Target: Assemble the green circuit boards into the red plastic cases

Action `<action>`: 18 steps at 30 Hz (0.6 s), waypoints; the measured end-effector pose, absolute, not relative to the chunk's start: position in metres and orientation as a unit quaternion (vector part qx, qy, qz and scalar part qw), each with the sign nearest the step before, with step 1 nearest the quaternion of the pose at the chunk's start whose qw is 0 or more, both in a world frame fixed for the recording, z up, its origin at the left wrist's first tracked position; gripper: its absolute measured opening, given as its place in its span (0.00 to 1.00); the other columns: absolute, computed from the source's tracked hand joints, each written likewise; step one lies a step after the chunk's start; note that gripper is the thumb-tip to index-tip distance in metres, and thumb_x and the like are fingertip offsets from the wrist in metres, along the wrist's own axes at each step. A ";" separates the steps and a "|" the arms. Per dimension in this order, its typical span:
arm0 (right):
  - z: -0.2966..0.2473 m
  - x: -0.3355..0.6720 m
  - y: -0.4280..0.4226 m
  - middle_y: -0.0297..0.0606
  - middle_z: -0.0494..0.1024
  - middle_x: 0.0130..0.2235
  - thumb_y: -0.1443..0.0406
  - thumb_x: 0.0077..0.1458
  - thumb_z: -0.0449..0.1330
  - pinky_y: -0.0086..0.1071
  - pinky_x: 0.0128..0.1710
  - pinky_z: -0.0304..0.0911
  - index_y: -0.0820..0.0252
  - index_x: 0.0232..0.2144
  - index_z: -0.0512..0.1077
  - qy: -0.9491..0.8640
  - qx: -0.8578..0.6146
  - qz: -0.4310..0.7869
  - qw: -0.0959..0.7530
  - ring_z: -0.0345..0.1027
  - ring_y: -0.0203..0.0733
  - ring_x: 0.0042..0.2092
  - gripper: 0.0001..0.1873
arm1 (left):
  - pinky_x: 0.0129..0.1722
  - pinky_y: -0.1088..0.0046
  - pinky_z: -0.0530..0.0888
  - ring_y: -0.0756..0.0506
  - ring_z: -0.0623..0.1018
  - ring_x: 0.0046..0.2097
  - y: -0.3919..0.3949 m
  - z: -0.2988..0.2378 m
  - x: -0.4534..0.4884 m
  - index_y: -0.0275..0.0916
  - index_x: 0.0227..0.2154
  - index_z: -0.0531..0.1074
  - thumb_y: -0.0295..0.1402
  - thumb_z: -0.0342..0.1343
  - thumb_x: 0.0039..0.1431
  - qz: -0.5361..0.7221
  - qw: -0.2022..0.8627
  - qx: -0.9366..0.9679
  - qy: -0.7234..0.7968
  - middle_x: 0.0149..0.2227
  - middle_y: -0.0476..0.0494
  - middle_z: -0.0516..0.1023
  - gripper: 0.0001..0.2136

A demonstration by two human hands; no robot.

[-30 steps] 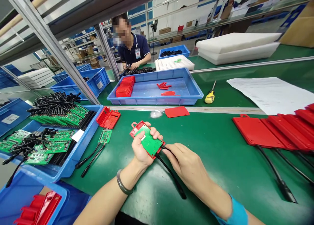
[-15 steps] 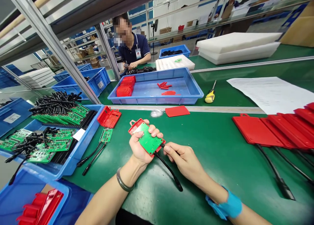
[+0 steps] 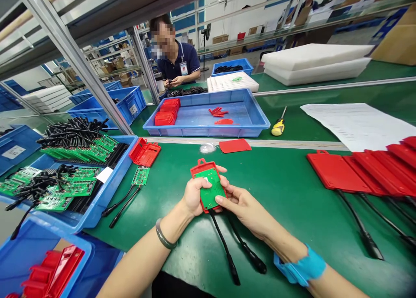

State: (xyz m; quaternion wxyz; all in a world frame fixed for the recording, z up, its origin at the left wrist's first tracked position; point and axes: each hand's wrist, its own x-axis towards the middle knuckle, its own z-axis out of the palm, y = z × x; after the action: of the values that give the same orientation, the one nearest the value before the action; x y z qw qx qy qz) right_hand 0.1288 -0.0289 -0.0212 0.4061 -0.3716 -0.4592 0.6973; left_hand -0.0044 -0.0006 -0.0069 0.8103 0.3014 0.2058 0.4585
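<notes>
A green circuit board [image 3: 208,178] lies in a red plastic case half [image 3: 202,168], its bare side facing me. My left hand [image 3: 196,194] is wrapped round the left side, thumb pressed on the board. My right hand [image 3: 242,207] grips the lower right corner, with its thumb on the board and its fingers behind the case. Two black cables [image 3: 224,246] hang from the case's lower end toward me. To the left on the bench are another circuit board with cables [image 3: 141,176] and a red case [image 3: 145,152].
A blue bin [image 3: 126,159] of cabled boards stands left. Red cases with cables [image 3: 341,172] line the right side. Behind are a red cover [image 3: 235,145], a blue tray [image 3: 208,129], a yellow screwdriver [image 3: 278,127] and paper sheets [image 3: 360,122]. A co-worker [image 3: 180,63] sits opposite.
The case and board have moved right and turned more upright. My right hand has shifted from a cable at the lower end to the board's corner. Both cables now hang down.
</notes>
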 end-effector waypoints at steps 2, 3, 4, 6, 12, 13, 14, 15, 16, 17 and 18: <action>-0.024 0.128 -0.029 0.35 0.74 0.32 0.53 0.46 0.65 0.32 0.34 0.67 0.62 0.34 0.69 -0.475 -0.377 0.673 0.422 0.68 0.38 0.32 0.19 | 0.42 0.60 0.68 0.41 0.75 0.38 0.001 -0.008 -0.005 0.36 0.43 0.70 0.28 0.52 0.42 0.452 0.805 0.309 0.228 0.37 0.40 0.76 0.21; -0.025 0.128 -0.028 0.35 0.74 0.30 0.53 0.46 0.65 0.32 0.33 0.67 0.62 0.33 0.69 -0.482 -0.383 0.658 0.433 0.68 0.38 0.32 0.19 | 0.43 0.61 0.68 0.41 0.75 0.39 0.001 -0.009 -0.005 0.36 0.43 0.70 0.29 0.53 0.44 0.457 0.795 0.312 0.247 0.39 0.39 0.76 0.19; -0.026 0.129 -0.027 0.35 0.74 0.30 0.52 0.47 0.64 0.32 0.33 0.67 0.62 0.31 0.69 -0.486 -0.391 0.643 0.445 0.68 0.39 0.31 0.19 | 0.43 0.62 0.69 0.42 0.75 0.40 0.002 -0.010 -0.005 0.36 0.42 0.71 0.30 0.55 0.46 0.466 0.780 0.317 0.271 0.40 0.39 0.77 0.17; -0.027 0.133 -0.025 0.36 0.75 0.30 0.52 0.46 0.64 0.33 0.34 0.67 0.61 0.30 0.69 -0.480 -0.411 0.616 0.470 0.69 0.39 0.32 0.18 | 0.41 0.65 0.69 0.43 0.75 0.39 0.003 -0.012 -0.005 0.36 0.40 0.73 0.33 0.58 0.48 0.473 0.747 0.343 0.318 0.39 0.40 0.77 0.14; -0.036 0.144 -0.017 0.38 0.76 0.31 0.54 0.46 0.66 0.33 0.34 0.67 0.61 0.31 0.71 -0.476 -0.454 0.546 0.519 0.69 0.40 0.31 0.18 | 0.38 0.66 0.71 0.45 0.76 0.34 0.002 -0.020 0.001 0.34 0.33 0.76 0.36 0.66 0.41 0.462 0.663 0.454 0.376 0.34 0.41 0.79 0.15; -0.038 0.144 -0.017 0.38 0.76 0.31 0.54 0.46 0.65 0.33 0.33 0.67 0.61 0.31 0.71 -0.488 -0.454 0.536 0.518 0.69 0.40 0.31 0.17 | 0.35 0.67 0.72 0.46 0.76 0.31 0.001 -0.021 0.002 0.33 0.32 0.76 0.37 0.66 0.41 0.465 0.655 0.454 0.385 0.32 0.42 0.79 0.15; -0.040 0.144 -0.017 0.38 0.76 0.30 0.54 0.47 0.65 0.34 0.33 0.67 0.61 0.31 0.71 -0.502 -0.454 0.525 0.517 0.69 0.40 0.31 0.17 | 0.31 0.69 0.72 0.47 0.75 0.28 0.001 -0.021 0.003 0.33 0.31 0.76 0.38 0.66 0.40 0.466 0.651 0.451 0.393 0.30 0.42 0.79 0.15; -0.042 0.144 -0.017 0.38 0.76 0.30 0.54 0.48 0.64 0.34 0.33 0.67 0.61 0.32 0.71 -0.516 -0.456 0.510 0.516 0.69 0.41 0.31 0.16 | 0.28 0.70 0.72 0.48 0.74 0.26 0.001 -0.021 0.003 0.33 0.29 0.75 0.38 0.67 0.40 0.468 0.649 0.447 0.399 0.28 0.43 0.78 0.15; -0.043 0.143 -0.017 0.38 0.77 0.31 0.54 0.49 0.63 0.34 0.33 0.67 0.61 0.32 0.72 -0.527 -0.459 0.494 0.517 0.70 0.42 0.31 0.16 | 0.27 0.71 0.71 0.49 0.73 0.24 0.000 -0.021 0.003 0.33 0.28 0.75 0.38 0.67 0.39 0.472 0.648 0.444 0.401 0.27 0.44 0.78 0.15; -0.044 0.142 -0.018 0.39 0.77 0.31 0.54 0.50 0.62 0.35 0.33 0.68 0.61 0.33 0.72 -0.534 -0.463 0.480 0.520 0.70 0.42 0.31 0.16 | 0.26 0.72 0.71 0.50 0.73 0.24 0.000 -0.020 0.003 0.33 0.28 0.75 0.38 0.67 0.39 0.476 0.648 0.441 0.400 0.26 0.45 0.77 0.15; -0.044 0.142 -0.017 0.39 0.77 0.32 0.54 0.51 0.62 0.35 0.33 0.68 0.60 0.34 0.72 -0.536 -0.464 0.474 0.522 0.71 0.43 0.31 0.15 | 0.26 0.72 0.71 0.50 0.73 0.24 0.000 -0.020 0.003 0.33 0.28 0.75 0.38 0.67 0.39 0.480 0.648 0.440 0.396 0.26 0.45 0.78 0.15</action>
State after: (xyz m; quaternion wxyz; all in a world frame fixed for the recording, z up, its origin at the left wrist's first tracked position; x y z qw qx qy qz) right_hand 0.1419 -0.0174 -0.0437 0.5222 -0.4639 -0.5362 0.4739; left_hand 0.0032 0.0002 -0.0199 0.6476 0.4398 0.3962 0.4798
